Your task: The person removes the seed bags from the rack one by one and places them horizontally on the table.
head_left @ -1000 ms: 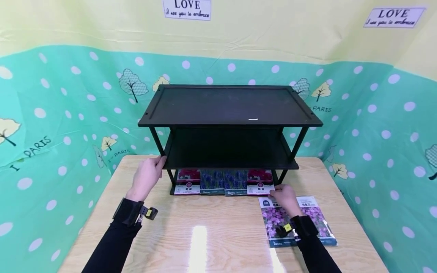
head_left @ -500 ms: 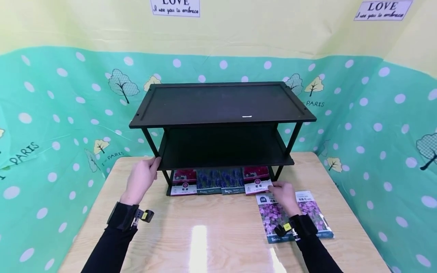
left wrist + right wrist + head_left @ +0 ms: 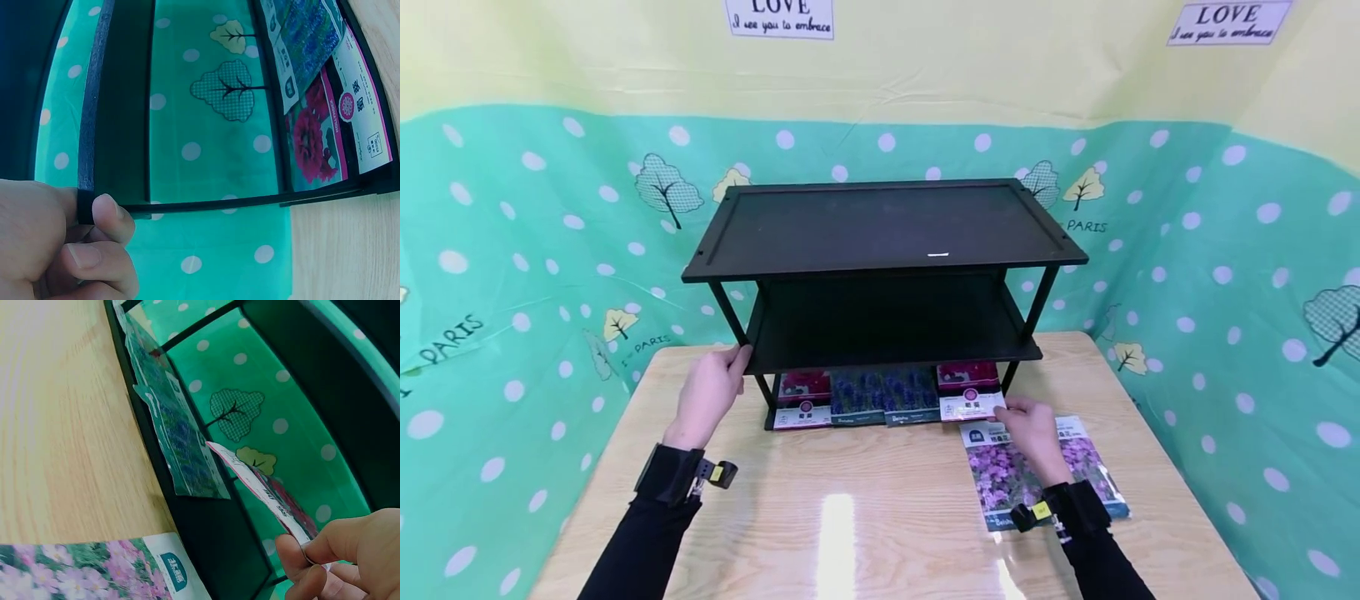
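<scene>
A black three-tier shelf rack (image 3: 887,229) stands at the back of the table. My left hand (image 3: 707,392) grips the front left corner of its middle tier, thumb and fingers around the edge. My right hand (image 3: 1032,433) pinches the lower right corner of a red-flower seed packet (image 3: 967,396). In the right wrist view this packet (image 3: 262,490) is tilted and raised off the bottom tier. Left of it on that tier lie two blue-flower packets (image 3: 859,398) and another red-flower packet (image 3: 803,400), their upper parts hidden by the middle tier.
Pink-flower seed packets (image 3: 996,479) lie on the wooden table (image 3: 760,517), partly under my right hand and wrist. A green dotted curtain (image 3: 535,333) surrounds the table at the back and sides. A small white mark (image 3: 938,254) shows on the top tier.
My right hand has lifted the red-flower packet's front edge from the bottom tier and shifted it slightly. The left hand keeps its grip on the rack. The head view has shifted a little.
</scene>
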`<state>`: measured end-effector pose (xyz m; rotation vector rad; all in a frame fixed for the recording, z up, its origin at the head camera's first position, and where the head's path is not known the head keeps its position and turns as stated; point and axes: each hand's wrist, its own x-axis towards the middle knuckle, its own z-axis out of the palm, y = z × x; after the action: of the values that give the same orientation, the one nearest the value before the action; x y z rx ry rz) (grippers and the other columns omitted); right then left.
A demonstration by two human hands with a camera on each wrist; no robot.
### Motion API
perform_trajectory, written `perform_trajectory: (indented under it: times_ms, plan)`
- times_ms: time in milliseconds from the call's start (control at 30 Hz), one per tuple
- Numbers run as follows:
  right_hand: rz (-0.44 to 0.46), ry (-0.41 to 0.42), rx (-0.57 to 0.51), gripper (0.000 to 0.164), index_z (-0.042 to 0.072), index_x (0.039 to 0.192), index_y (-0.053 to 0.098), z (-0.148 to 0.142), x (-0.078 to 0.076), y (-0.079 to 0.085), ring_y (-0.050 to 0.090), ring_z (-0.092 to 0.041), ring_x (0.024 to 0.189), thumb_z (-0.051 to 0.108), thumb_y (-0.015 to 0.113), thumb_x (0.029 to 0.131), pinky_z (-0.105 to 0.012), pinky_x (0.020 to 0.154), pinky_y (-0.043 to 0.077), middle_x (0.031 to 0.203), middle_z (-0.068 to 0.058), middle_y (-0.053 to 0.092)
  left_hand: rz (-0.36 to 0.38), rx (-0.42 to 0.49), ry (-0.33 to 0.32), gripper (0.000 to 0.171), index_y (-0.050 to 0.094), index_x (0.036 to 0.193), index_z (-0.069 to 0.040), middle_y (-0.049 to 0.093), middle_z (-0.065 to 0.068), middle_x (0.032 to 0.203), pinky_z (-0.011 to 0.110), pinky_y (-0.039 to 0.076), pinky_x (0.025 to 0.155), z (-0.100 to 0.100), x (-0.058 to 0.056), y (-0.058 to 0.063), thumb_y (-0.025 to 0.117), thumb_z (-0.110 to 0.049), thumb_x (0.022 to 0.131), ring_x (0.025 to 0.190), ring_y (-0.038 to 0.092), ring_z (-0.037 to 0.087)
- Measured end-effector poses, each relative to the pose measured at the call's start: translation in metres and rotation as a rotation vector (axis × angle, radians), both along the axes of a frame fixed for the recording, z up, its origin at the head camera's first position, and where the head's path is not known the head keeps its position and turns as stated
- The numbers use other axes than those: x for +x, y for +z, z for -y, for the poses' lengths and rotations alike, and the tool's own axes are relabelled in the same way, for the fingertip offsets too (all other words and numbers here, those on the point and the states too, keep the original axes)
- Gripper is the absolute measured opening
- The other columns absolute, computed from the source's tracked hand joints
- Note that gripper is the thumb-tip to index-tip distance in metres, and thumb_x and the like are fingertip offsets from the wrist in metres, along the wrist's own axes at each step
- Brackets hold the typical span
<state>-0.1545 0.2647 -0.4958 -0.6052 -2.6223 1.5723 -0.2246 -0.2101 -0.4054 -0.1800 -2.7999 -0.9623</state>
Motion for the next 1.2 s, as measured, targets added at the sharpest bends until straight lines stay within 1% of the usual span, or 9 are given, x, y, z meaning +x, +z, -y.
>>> perform_trajectory:
  times_ms: [33, 67, 233, 533, 733, 833, 933, 1033, 1200]
  plan:
    - [-0.005, 0.001, 0.006, 0.041, -0.009, 0.13, 0.064, 0.002, 0.002, 0.001, 0.07, -0.03, 0.104, 0.02, 0.064, 0.1, -0.025, 0.073, 0.048, 0.114, -0.023, 0.075, 0.006, 0.003, 0.002, 0.045, 0.07, 0.108, -0.005, 0.056, 0.006, 0.064, 0.031, 0.031, 0.045, 0.001, 0.001, 0.0, 0.038, -0.036, 0.113, 0.05, 0.042, 0.02]
    - [-0.001, 0.004, 0.012, 0.042, -0.009, 0.13, 0.063, 0.005, 0.005, 0.001, 0.07, -0.032, 0.105, 0.02, 0.065, 0.1, -0.024, 0.072, 0.049, 0.115, -0.024, 0.074, 0.01, 0.004, 0.005, 0.045, 0.07, 0.108, -0.005, 0.055, 0.006, 0.065, 0.031, 0.031, 0.045, 0.002, 0.001, -0.001, 0.038, -0.036, 0.113, 0.05, 0.042, 0.02]
    - [0.025, 0.022, 0.052, 0.043, -0.008, 0.129, 0.064, 0.013, 0.023, 0.003, 0.072, -0.029, 0.095, 0.021, 0.068, 0.097, -0.025, 0.065, 0.052, 0.111, -0.024, 0.074, 0.004, 0.0, 0.01, 0.046, 0.071, 0.107, -0.005, 0.056, 0.006, 0.064, 0.031, 0.031, 0.044, 0.006, 0.002, -0.004, 0.038, -0.037, 0.113, 0.05, 0.042, 0.02]
    - [0.106, 0.073, 0.052, 0.04, -0.008, 0.124, 0.065, 0.016, 0.075, 0.001, 0.072, -0.024, 0.084, 0.017, 0.072, 0.093, -0.028, 0.06, 0.052, 0.099, -0.018, 0.077, -0.005, 0.006, -0.008, 0.044, 0.072, 0.112, -0.006, 0.056, 0.005, 0.064, 0.031, 0.03, 0.043, 0.003, 0.001, -0.005, 0.04, -0.036, 0.112, 0.049, 0.041, 0.019]
    - [0.111, 0.062, 0.023, 0.036, -0.009, 0.117, 0.068, 0.026, 0.101, -0.007, 0.072, -0.021, 0.08, 0.013, 0.077, 0.089, -0.027, 0.067, 0.055, 0.089, -0.012, 0.077, -0.024, 0.003, -0.012, 0.044, 0.072, 0.11, -0.005, 0.056, 0.005, 0.064, 0.031, 0.03, 0.043, 0.002, 0.001, -0.003, 0.04, -0.036, 0.112, 0.048, 0.041, 0.02]
    - [0.11, 0.058, -0.002, 0.036, -0.01, 0.116, 0.068, 0.031, 0.109, -0.012, 0.073, -0.022, 0.079, 0.011, 0.077, 0.088, -0.031, 0.07, 0.057, 0.088, -0.012, 0.077, -0.027, 0.003, -0.017, 0.044, 0.072, 0.111, -0.005, 0.056, 0.005, 0.063, 0.031, 0.03, 0.043, 0.002, 0.0, -0.002, 0.041, -0.035, 0.112, 0.048, 0.041, 0.019]
    - [0.114, 0.06, -0.011, 0.038, -0.012, 0.116, 0.067, 0.035, 0.114, -0.016, 0.075, -0.023, 0.081, 0.01, 0.078, 0.087, -0.037, 0.08, 0.059, 0.086, -0.013, 0.077, -0.025, 0.002, -0.018, 0.043, 0.072, 0.109, -0.005, 0.056, 0.005, 0.063, 0.031, 0.03, 0.042, 0.003, 0.0, -0.002, 0.041, -0.035, 0.112, 0.047, 0.041, 0.019]
    - [0.125, 0.071, -0.002, 0.039, -0.012, 0.117, 0.066, 0.038, 0.115, -0.019, 0.076, -0.023, 0.082, 0.01, 0.077, 0.087, -0.043, 0.087, 0.058, 0.083, -0.012, 0.077, -0.019, 0.003, -0.015, 0.043, 0.072, 0.107, -0.006, 0.056, 0.005, 0.063, 0.031, 0.031, 0.042, 0.003, 0.0, -0.002, 0.041, -0.035, 0.112, 0.047, 0.042, 0.019]
    - [0.132, 0.092, 0.016, 0.04, -0.012, 0.118, 0.066, 0.039, 0.115, -0.021, 0.076, -0.023, 0.083, 0.01, 0.078, 0.087, -0.047, 0.091, 0.056, 0.08, -0.009, 0.077, -0.021, -0.001, -0.012, 0.045, 0.072, 0.107, -0.007, 0.056, 0.005, 0.063, 0.031, 0.031, 0.043, 0.002, -0.001, -0.002, 0.04, -0.037, 0.112, 0.047, 0.041, 0.019]
